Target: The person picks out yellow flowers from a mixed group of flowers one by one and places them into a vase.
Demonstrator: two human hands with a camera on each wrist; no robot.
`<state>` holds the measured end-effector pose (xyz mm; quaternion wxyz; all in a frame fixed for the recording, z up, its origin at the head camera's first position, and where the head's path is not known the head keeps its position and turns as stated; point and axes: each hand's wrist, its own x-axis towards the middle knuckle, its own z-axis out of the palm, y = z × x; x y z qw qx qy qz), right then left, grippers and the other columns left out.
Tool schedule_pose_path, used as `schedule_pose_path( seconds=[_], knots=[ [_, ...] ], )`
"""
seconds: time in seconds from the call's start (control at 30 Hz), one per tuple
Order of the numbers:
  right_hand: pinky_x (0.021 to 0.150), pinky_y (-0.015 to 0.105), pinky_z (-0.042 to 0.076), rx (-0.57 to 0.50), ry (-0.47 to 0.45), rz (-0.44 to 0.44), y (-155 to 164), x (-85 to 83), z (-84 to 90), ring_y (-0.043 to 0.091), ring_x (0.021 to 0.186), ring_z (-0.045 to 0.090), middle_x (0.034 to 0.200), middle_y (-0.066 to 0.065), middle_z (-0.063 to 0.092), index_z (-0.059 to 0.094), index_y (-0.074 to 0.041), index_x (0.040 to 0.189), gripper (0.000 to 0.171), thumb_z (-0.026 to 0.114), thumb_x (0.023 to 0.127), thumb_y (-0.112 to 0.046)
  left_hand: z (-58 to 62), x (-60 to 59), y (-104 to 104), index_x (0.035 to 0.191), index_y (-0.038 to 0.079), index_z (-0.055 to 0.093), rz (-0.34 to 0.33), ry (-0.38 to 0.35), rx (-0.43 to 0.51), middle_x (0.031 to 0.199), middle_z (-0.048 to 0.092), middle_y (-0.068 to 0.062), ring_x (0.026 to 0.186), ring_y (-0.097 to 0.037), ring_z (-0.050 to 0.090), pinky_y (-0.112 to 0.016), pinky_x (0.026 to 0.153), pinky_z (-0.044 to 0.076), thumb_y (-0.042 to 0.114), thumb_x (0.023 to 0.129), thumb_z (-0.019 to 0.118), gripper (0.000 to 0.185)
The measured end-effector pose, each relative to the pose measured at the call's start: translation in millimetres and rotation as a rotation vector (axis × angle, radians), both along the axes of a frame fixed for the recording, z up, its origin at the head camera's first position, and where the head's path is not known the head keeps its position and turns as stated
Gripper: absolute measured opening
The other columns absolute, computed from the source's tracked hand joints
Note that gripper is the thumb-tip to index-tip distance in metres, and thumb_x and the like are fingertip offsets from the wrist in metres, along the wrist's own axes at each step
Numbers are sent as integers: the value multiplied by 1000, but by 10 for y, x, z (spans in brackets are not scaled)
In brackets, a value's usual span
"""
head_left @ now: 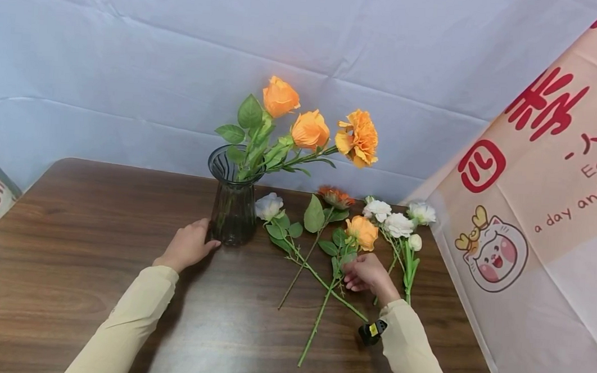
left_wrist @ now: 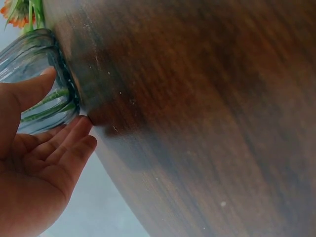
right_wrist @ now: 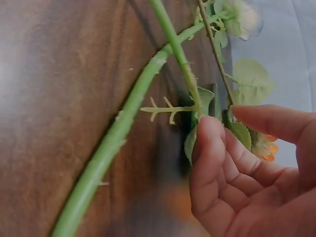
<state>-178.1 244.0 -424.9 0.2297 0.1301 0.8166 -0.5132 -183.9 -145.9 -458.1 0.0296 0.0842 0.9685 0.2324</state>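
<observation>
A dark glass vase (head_left: 233, 211) stands upright on the table, holding two orange roses (head_left: 310, 129) and a ruffled orange flower (head_left: 358, 138). My left hand (head_left: 186, 245) is at the left of its base, the thumb in front of the glass and the loosely bent fingers beside the bottom edge. My right hand (head_left: 367, 274) reaches to the leafy upper stem of a loose orange rose (head_left: 362, 232). In the right wrist view, a fingertip meets the green stem (right_wrist: 185, 69), while the thumb stays apart from the fingers.
On the table (head_left: 99, 227) lie a pale bluish-white flower (head_left: 269, 206), a rust-orange flower (head_left: 335, 197) and several white blooms (head_left: 399, 225), their stems partly crossing. A pale cloth wall (head_left: 156, 89) rises behind, and a printed banner (head_left: 540, 221) borders the right side.
</observation>
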Motion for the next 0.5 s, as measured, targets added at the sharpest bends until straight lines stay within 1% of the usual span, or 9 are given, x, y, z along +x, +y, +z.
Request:
schedule_pose_path(
  seconds=[0.13,0.3,0.5],
  knots=[
    [44,24,49,8,-5,11,-15,22,-38,11,43,55,55,7,57,58,8,76,17,58,85,-6,-3,-5,-2,127,-18,37,-1,1,0,125,45,-34,109,-47,47,-55,88,41,24,88,62,62],
    [42,24,49,18,-20,-5,-57,24,-67,11,41,55,52,6,56,56,9,78,19,61,84,-9,-11,-11,-3,126,-18,38,-1,9,3,123,46,-34,108,-47,48,-55,88,41,24,87,62,62],
    [42,24,49,41,-26,-22,-105,16,-81,11,41,55,51,6,55,56,8,73,18,62,82,-6,-20,-17,-4,127,-18,38,2,1,3,125,45,-34,109,-47,47,-55,89,41,24,88,62,62]
  ],
)
